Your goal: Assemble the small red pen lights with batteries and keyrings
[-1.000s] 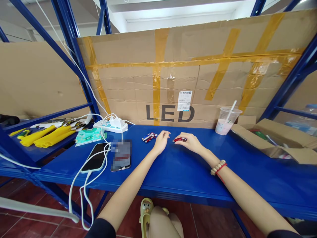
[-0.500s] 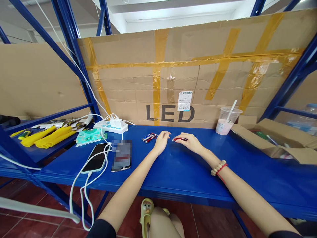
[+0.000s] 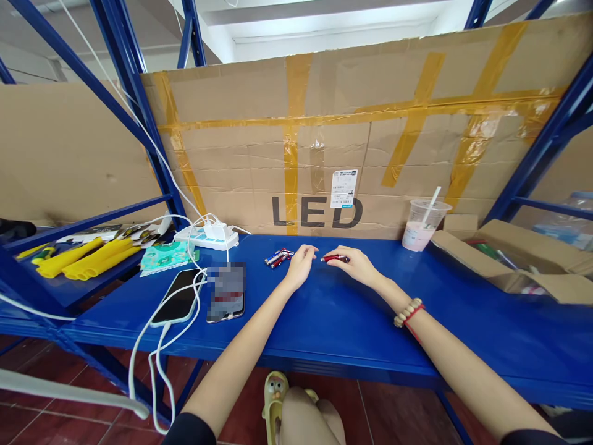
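Observation:
My right hand (image 3: 356,266) rests on the blue shelf (image 3: 324,321) with its fingers pinched round a small red pen-like stick (image 3: 332,258) that points left. A beaded bracelet sits on that wrist. My left hand (image 3: 301,264) lies just left of it, fingers loosely curled and apart, holding nothing, its fingertips close to the stick's tip. A small bundle of red and blue sticks (image 3: 278,257) lies on the shelf left of my left hand.
Two phones (image 3: 178,296) lie at the left on white cables with a power strip (image 3: 206,236) behind. Yellow gloves (image 3: 88,256) and a green packet are farther left. A plastic cup with straw (image 3: 421,225) and an open cardboard box (image 3: 519,259) stand right. A taped cardboard sheet backs the shelf.
Almost nothing: the view has shifted slightly and my right hand with the red stick has crept a little to the left.

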Motion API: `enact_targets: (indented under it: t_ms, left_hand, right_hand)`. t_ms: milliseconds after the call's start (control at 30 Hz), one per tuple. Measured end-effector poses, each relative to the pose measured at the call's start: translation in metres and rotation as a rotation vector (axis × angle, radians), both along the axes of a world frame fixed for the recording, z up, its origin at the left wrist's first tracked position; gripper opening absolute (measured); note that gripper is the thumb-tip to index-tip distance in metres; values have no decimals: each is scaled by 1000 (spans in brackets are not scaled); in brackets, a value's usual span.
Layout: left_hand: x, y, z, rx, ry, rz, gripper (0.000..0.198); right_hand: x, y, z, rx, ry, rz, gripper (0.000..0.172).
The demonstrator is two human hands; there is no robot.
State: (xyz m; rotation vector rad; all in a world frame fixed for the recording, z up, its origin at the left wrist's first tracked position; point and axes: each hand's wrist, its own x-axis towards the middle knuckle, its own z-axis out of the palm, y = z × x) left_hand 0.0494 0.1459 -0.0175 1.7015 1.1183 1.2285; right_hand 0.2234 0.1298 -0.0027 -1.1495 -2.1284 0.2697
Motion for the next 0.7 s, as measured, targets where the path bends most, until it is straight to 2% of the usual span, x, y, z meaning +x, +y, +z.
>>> enact_targets:
  t_ms: [267,333,433,533,700]
  left_hand:
    - [0,-3,3,15,74,4,25]
    - [-1,-5,4,82,223,61,25]
    - [-5,-7,2,287,609,259,23]
    - [-8,-8,1,345,844,390,20]
    - [-10,-11,10,300,813,373,17]
  right_hand:
    - [1,0,1,3,-77,-7,26]
    - [1,0,2,5,-82,-8,27]
    - [3,0,3,-5,-91,-29,34]
    - [12,5,-1,-37,-222,-148,39]
    - [34,15,-8,-143,-433,-438,33]
